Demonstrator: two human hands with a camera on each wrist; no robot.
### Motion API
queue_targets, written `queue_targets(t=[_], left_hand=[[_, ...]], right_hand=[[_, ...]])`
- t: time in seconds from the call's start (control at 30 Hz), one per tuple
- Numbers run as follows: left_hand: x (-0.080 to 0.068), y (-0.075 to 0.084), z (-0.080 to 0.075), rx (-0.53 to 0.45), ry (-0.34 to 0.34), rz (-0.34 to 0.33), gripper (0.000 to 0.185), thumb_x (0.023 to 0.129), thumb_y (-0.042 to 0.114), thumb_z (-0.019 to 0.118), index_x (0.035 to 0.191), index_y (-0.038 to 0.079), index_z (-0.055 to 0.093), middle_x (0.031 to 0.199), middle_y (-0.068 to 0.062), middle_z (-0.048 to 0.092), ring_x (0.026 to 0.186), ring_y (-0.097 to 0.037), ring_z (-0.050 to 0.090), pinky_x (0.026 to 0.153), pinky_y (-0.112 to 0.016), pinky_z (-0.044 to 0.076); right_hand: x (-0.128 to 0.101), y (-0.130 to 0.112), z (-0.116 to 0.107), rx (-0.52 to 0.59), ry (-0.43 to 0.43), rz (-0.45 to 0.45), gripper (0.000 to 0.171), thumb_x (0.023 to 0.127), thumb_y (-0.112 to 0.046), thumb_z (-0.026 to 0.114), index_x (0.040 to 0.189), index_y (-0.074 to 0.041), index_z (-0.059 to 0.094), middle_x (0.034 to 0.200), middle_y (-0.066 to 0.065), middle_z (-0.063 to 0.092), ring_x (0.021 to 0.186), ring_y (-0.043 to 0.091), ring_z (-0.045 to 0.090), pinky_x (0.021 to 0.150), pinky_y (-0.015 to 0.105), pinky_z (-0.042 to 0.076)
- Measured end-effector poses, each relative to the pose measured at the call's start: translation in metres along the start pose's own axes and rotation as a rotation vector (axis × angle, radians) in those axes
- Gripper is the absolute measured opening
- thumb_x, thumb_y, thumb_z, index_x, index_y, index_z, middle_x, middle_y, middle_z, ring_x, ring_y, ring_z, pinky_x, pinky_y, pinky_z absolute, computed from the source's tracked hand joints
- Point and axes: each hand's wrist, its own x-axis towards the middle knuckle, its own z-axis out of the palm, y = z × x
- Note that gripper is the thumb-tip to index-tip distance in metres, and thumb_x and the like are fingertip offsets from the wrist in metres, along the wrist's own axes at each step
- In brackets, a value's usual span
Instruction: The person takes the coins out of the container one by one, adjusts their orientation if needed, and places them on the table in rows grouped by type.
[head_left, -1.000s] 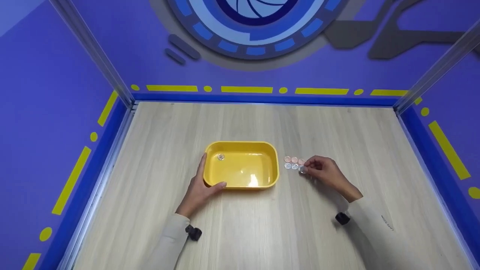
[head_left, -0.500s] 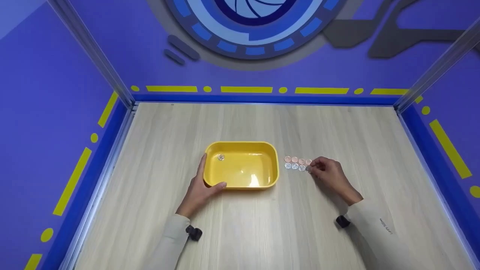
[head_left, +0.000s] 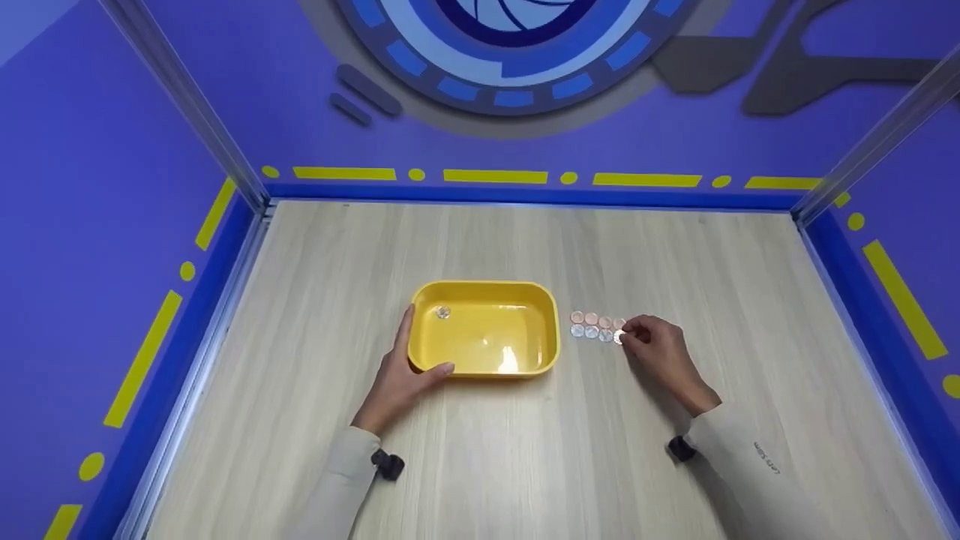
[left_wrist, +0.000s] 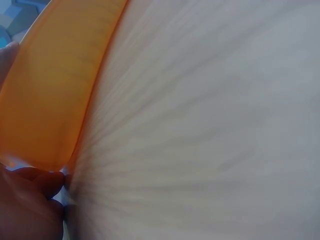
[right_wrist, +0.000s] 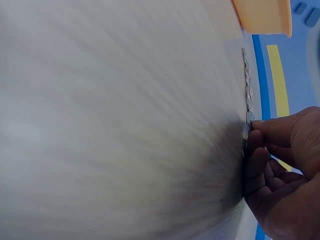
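The left hand (head_left: 401, 375) is gripping the yellow tray (head_left: 484, 330) at its near-left corner on the worktop (head_left: 480, 450). The right hand (head_left: 656, 349) is pinching a silver coin (head_left: 619, 337) at its fingertips, ending the coin rows (head_left: 597, 325). Only the head view is showing the lone coin (head_left: 442, 313) inside the tray.

— How many trays are in front of me?

— One yellow tray (head_left: 484, 328), sitting on the surface (head_left: 525, 450).

— And coins?

— One silver coin (head_left: 442, 313) lies inside the tray. Beside the tray there are two short rows: four copper coins (head_left: 598, 320) in the far row, and four silver coins (head_left: 598, 332) in the near row, counting the one at the end under my fingers (head_left: 628, 335). The last copper one is partly hidden, so that count is a little unsure.

— So nine coins altogether?

— Nine, as far as I can see. And two hands: my left hand (head_left: 401, 375) and my right hand (head_left: 660, 352).
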Motion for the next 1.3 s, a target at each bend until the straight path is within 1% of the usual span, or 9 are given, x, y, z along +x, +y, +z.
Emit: queue_targets(t=[0.17, 0.33, 0.5, 0.73, 0.87, 0.97, 1.07, 1.2, 1.3], left_hand=[[0.001, 0.001, 0.002, 0.001, -0.018, 0.008, 0.125, 0.088, 0.048, 0.092, 0.179, 0.035, 0.006, 0.172, -0.009, 0.045, 0.145, -0.025, 0.054, 0.126, -0.052, 0.034], [-0.002, -0.001, 0.004, 0.002, -0.029, 0.008, 0.126, 0.088, 0.048, 0.092, 0.180, 0.030, 0.007, 0.170, -0.011, 0.047, 0.142, -0.025, 0.056, 0.125, -0.052, 0.035], [-0.005, -0.003, 0.005, -0.002, -0.025, 0.004, 0.125, 0.089, 0.047, 0.092, 0.180, 0.029, 0.008, 0.171, -0.010, 0.047, 0.143, -0.026, 0.056, 0.125, -0.054, 0.034], [-0.006, -0.004, 0.005, -0.007, -0.026, 0.007, 0.125, 0.088, 0.047, 0.093, 0.179, 0.030, 0.008, 0.168, -0.010, 0.050, 0.140, -0.025, 0.058, 0.125, -0.054, 0.035], [-0.005, -0.003, 0.005, -0.008, -0.028, 0.007, 0.126, 0.088, 0.048, 0.092, 0.180, 0.029, 0.008, 0.169, -0.010, 0.049, 0.141, -0.024, 0.057, 0.125, -0.053, 0.035], [-0.003, -0.003, 0.004, -0.007, -0.029, 0.008, 0.126, 0.088, 0.050, 0.092, 0.180, 0.029, 0.008, 0.169, -0.009, 0.049, 0.141, -0.022, 0.057, 0.125, -0.052, 0.035], [-0.002, -0.003, 0.003, -0.007, -0.023, 0.016, 0.125, 0.089, 0.049, 0.092, 0.180, 0.029, 0.008, 0.168, -0.011, 0.050, 0.140, -0.024, 0.058, 0.124, -0.054, 0.036], [0.000, -0.004, 0.001, -0.009, -0.010, 0.024, 0.125, 0.089, 0.047, 0.092, 0.179, 0.031, 0.008, 0.168, -0.013, 0.051, 0.141, -0.026, 0.057, 0.124, -0.055, 0.036], [0.001, -0.003, -0.001, -0.012, -0.001, 0.017, 0.125, 0.089, 0.047, 0.092, 0.179, 0.034, 0.008, 0.167, -0.010, 0.051, 0.141, -0.024, 0.057, 0.124, -0.053, 0.036]], right_hand=[[-0.005, 0.001, 0.002, -0.029, 0.033, 0.016, 0.010, 0.098, 0.006, 0.077, 0.108, 0.005, 0.077, 0.095, 0.014, 0.074, 0.084, 0.022, 0.064, 0.071, 0.021, 0.048], [-0.015, 0.004, 0.005, -0.050, 0.054, 0.012, 0.013, 0.098, 0.007, 0.076, 0.111, 0.006, 0.076, 0.098, 0.015, 0.074, 0.087, 0.024, 0.066, 0.073, 0.021, 0.049], [-0.023, 0.006, 0.008, -0.058, 0.052, 0.013, 0.012, 0.099, 0.005, 0.076, 0.111, 0.004, 0.076, 0.099, 0.013, 0.073, 0.087, 0.022, 0.065, 0.074, 0.021, 0.049], [-0.025, 0.007, 0.010, -0.056, 0.049, 0.027, 0.011, 0.098, 0.006, 0.076, 0.108, 0.002, 0.076, 0.100, 0.012, 0.073, 0.088, 0.021, 0.065, 0.075, 0.020, 0.049], [-0.023, 0.005, 0.007, -0.019, 0.054, 0.035, 0.008, 0.101, 0.003, 0.075, 0.108, 0.000, 0.076, 0.099, 0.010, 0.074, 0.086, 0.019, 0.065, 0.073, 0.019, 0.049], [-0.019, 0.001, 0.005, 0.021, 0.061, 0.050, 0.006, 0.103, -0.001, 0.075, 0.108, -0.001, 0.077, 0.097, 0.010, 0.075, 0.083, 0.017, 0.065, 0.068, 0.019, 0.050], [-0.014, -0.005, 0.002, 0.063, 0.053, 0.065, 0.007, 0.103, -0.004, 0.076, 0.109, -0.001, 0.078, 0.098, 0.011, 0.076, 0.082, 0.017, 0.065, 0.065, 0.020, 0.051], [-0.006, -0.016, 0.000, 0.157, 0.013, 0.089, 0.010, 0.104, -0.008, 0.075, 0.111, 0.000, 0.078, 0.099, 0.016, 0.076, 0.080, 0.022, 0.067, 0.061, 0.025, 0.054], [0.003, -0.024, 0.000, 0.207, -0.012, 0.094, 0.012, 0.104, -0.008, 0.076, 0.111, 0.001, 0.078, 0.100, 0.018, 0.076, 0.081, 0.027, 0.068, 0.062, 0.025, 0.055]])
